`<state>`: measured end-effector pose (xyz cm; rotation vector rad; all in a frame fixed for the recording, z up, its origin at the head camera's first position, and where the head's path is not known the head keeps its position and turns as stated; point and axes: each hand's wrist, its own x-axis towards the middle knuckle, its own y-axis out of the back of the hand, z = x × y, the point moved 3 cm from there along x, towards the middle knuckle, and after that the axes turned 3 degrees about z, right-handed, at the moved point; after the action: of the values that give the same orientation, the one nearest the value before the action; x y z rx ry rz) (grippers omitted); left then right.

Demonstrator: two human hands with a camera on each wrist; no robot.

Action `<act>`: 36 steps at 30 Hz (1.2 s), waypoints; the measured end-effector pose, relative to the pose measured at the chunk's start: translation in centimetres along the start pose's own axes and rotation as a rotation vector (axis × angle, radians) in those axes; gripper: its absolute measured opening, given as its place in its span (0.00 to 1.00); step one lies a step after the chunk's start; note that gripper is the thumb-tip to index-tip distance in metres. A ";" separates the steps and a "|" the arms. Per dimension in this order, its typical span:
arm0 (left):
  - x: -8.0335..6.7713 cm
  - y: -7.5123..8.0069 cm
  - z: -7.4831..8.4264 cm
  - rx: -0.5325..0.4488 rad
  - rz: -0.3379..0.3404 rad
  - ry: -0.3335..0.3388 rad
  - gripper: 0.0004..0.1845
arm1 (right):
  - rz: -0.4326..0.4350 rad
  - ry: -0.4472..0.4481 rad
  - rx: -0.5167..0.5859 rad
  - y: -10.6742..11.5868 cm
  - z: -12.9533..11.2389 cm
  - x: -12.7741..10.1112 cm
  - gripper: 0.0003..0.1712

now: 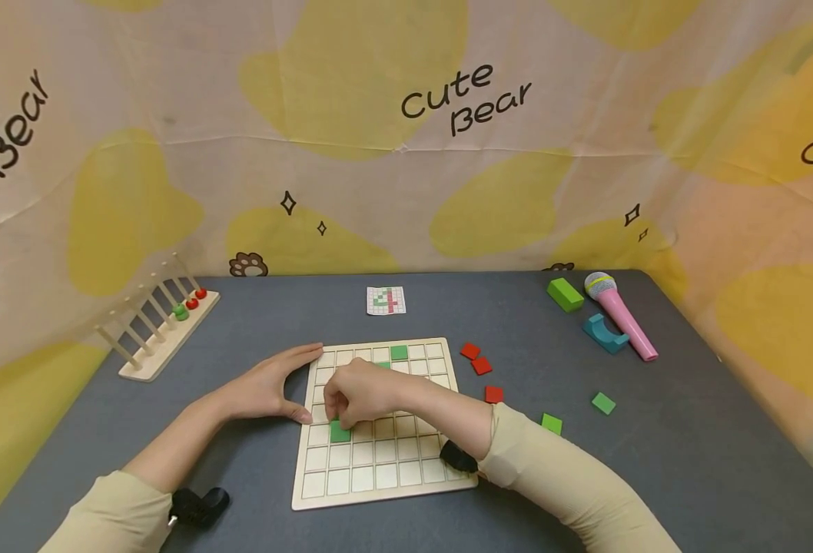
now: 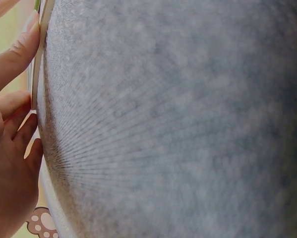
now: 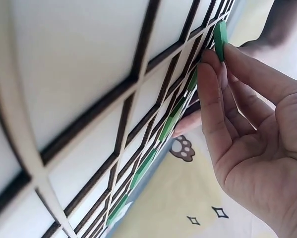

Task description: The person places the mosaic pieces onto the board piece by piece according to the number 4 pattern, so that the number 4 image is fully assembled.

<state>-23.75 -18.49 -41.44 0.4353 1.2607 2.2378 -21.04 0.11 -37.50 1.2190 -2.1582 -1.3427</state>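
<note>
Right hand pinches a flat green square tile onto the pale wooden grid board; only its wrist view shows more green tiles seated. Left hand, fingers straight, presses the board's left edge on the grey tabletop.

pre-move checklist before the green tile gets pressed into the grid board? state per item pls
1. Right hand holds the green tile at its fingertips: ok.
2. Tile sits over a cell near the left side of the grid board: ok; fully seated or not: cannot tell.
3. Left hand rests against the board's left edge, steadying it: ok.
4. Pattern card lies in view beyond the board: ok; its pattern is too small to check.
5. Spare green tiles and red tiles lie right of the board: ok.
</note>
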 end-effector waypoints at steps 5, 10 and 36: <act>0.0 0.0 0.0 -0.002 0.006 -0.001 0.59 | 0.015 -0.001 -0.031 -0.1 0.1 0.0 0.06; 0.1 0.0 -0.1 0.000 0.011 -0.009 0.59 | 0.029 0.003 -0.045 -0.2 0.2 0.1 0.05; -0.1 -0.1 -0.1 -0.004 0.000 0.009 0.60 | 0.182 -0.017 -0.020 3.9 0.4 -2.4 0.02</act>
<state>-23.73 -18.55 -41.57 0.4244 1.2606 2.2443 -21.85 2.98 -34.06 0.9801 -2.2022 -1.2980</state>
